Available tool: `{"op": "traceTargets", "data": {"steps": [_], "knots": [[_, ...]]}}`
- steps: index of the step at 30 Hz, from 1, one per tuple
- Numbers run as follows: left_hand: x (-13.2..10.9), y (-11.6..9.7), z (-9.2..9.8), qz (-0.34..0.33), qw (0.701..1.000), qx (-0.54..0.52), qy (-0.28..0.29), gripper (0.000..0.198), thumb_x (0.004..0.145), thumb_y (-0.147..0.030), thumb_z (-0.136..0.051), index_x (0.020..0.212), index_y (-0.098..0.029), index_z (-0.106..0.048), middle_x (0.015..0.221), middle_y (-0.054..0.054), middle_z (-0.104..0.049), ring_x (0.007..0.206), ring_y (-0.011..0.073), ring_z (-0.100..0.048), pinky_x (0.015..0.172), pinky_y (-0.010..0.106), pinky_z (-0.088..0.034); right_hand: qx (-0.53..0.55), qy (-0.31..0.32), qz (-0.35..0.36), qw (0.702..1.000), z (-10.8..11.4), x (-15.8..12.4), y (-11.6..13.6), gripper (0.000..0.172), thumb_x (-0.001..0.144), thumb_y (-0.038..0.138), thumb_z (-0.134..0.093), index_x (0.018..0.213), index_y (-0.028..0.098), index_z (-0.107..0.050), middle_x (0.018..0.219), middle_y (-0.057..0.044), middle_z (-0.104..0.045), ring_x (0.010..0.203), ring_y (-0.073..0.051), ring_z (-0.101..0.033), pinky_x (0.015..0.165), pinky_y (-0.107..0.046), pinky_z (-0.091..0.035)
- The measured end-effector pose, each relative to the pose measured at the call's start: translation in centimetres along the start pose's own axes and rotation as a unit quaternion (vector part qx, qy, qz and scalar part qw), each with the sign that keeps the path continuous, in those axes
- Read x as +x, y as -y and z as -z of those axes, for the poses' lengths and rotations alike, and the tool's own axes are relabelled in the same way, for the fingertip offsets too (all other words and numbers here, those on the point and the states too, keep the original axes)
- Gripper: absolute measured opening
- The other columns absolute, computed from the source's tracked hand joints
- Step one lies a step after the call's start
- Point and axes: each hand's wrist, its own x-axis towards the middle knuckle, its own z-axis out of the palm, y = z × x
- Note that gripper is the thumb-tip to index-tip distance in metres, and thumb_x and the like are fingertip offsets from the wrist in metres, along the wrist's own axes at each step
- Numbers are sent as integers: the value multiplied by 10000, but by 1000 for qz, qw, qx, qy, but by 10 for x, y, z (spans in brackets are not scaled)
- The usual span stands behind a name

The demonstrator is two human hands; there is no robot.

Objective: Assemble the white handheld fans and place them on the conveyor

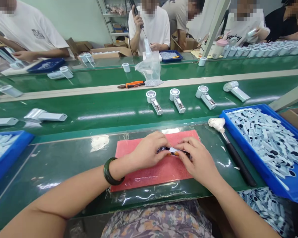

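Observation:
Over a red mat (pixel 151 175), my left hand (pixel 149 150) and my right hand (pixel 197 162) meet, both closed on a small black-and-white part (pixel 173 150). Fingertips and thumbs pinch it from its two ends. Most of the part is hidden by the fingers, so its exact kind cannot be made out. A dark bangle circles my left wrist. To the right of my right hand lies a mallet (pixel 229 148) with a black handle and a whitish wrapped head.
A blue tray (pixel 258 178) of pale small parts stands at right, another blue tray (pixel 12 165) at left. Several handheld fans (pixel 178 102) lie on the green conveyor belt (pixel 101 105). Orange-handled pliers (pixel 131 84) and a plastic bag (pixel 151 69) sit beyond. Co-workers sit across.

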Motion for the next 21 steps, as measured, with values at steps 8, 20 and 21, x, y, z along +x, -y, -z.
{"op": "traceTargets", "data": {"steps": [8, 20, 21], "knots": [[-9, -14, 5, -27, 996, 73, 46, 75, 957, -254, -664, 964, -181, -680, 942, 59, -646, 881, 211, -583, 789, 353, -483, 93, 90, -64, 990, -3, -10, -14, 525, 942, 331, -590, 1454, 263, -492, 1343, -80, -626, 1215, -280, -585, 1052, -507, -462], [-29, -31, -18, 11, 988, 153, 33, 172, 1011, -243, -547, 1097, -165, -674, 1060, 102, -672, 1019, 264, -587, 962, 486, -464, 16, 86, 11, 996, -13, -21, -7, 334, 969, 225, -545, 1287, 261, -639, 1232, -77, -657, 1115, -287, -607, 984, -494, -456], [-28, -31, -18, 11, 987, 156, 41, 172, 1007, -246, -557, 1109, -173, -674, 1073, 100, -673, 1031, 265, -589, 980, 496, -459, 15, 88, 12, 996, -13, -21, -7, 334, 973, 229, -542, 1293, 254, -636, 1237, -82, -655, 1117, -289, -604, 989, -495, -451]]}}
